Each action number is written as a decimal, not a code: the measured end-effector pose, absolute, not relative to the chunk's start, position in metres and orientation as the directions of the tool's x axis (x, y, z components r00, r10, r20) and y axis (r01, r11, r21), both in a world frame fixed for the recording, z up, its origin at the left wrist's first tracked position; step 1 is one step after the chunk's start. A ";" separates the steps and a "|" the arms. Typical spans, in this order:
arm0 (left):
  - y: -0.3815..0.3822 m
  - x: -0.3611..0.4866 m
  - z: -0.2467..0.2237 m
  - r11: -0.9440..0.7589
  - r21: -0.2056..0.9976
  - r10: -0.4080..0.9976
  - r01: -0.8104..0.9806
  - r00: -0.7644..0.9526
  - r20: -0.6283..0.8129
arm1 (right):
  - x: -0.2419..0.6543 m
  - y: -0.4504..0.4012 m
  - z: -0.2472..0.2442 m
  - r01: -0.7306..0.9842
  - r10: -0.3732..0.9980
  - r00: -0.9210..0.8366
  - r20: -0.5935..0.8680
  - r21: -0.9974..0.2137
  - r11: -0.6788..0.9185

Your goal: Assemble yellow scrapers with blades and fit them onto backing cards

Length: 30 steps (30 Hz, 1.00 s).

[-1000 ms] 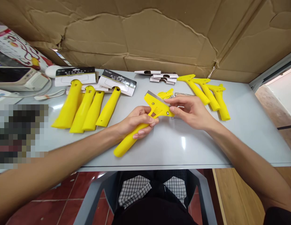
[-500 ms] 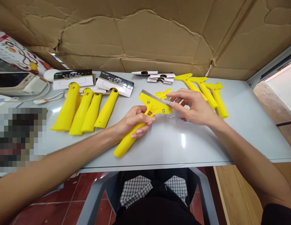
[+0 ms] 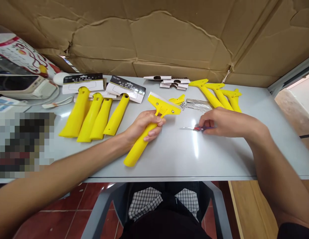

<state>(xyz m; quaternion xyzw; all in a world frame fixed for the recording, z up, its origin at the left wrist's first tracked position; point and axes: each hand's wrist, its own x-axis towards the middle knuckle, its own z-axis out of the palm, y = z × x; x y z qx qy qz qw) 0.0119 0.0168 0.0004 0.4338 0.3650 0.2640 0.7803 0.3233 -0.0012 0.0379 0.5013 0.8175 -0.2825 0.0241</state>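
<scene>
My left hand is wrapped round the upper handle of a yellow scraper. The scraper's head points away from me, with a metal blade along its far edge and two screws in its face. Over to the right, my right hand has its fingers closed on the handle of a small screwdriver, whose thin shaft points left, low over the table. Beyond the scraper head lie a small pile of screws, a yellow plastic piece and some flat, shiny blades.
Several yellow handles with black-and-white cards lie at the left. Yellow scraper bodies and folded cards lie at the back right. A cardboard sheet stands behind the table. White devices sit far left.
My right hand has left the scraper's blade edge, moved right and toward me, and closed on the screwdriver. The flat blades behind it have come into view. My left hand keeps the scraper.
</scene>
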 end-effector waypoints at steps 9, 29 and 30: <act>0.015 0.011 0.000 0.492 0.863 0.741 -0.113 0.574 -0.348 | 0.317 0.002 0.049 0.747 0.818 -0.568 -0.096 -0.476 0.464; 0.014 0.012 -0.001 0.459 0.884 0.749 -0.084 0.572 -0.334 | 0.305 0.000 0.045 0.732 0.836 -0.547 -0.028 -0.501 0.462; 0.014 0.012 0.000 0.458 0.885 0.750 -0.084 0.570 -0.334 | 0.305 0.000 0.045 0.730 0.836 -0.548 -0.028 -0.503 0.462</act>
